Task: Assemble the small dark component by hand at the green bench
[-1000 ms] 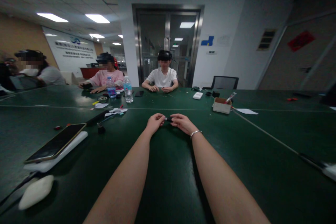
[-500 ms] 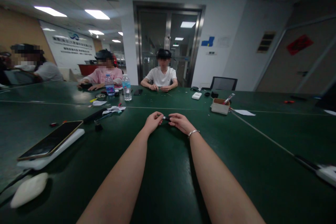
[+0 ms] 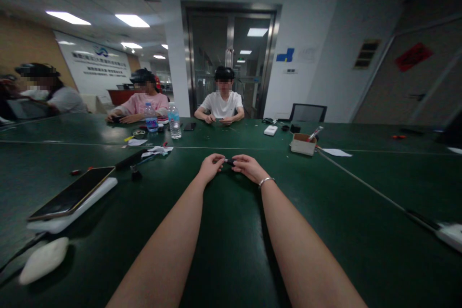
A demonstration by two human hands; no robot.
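A small black object with a silvery end (image 3: 228,161) is held between my two hands above the dark green table (image 3: 231,231). The fingertips of my left hand (image 3: 211,167) pinch its silvery end. On its black end, the fingers of my right hand (image 3: 250,167) are closed, and a silver bracelet (image 3: 266,182) circles that wrist. The object is too small to name for certain.
A phone (image 3: 74,192) rests on a white box at the left, near a white stone-like object (image 3: 44,260). Further off stand two bottles (image 3: 174,122), a small carton (image 3: 303,145) and papers (image 3: 336,152). People sit across the table.
The view has shifted very slightly. Both hands keep their grip on the small object in nearly the same place.
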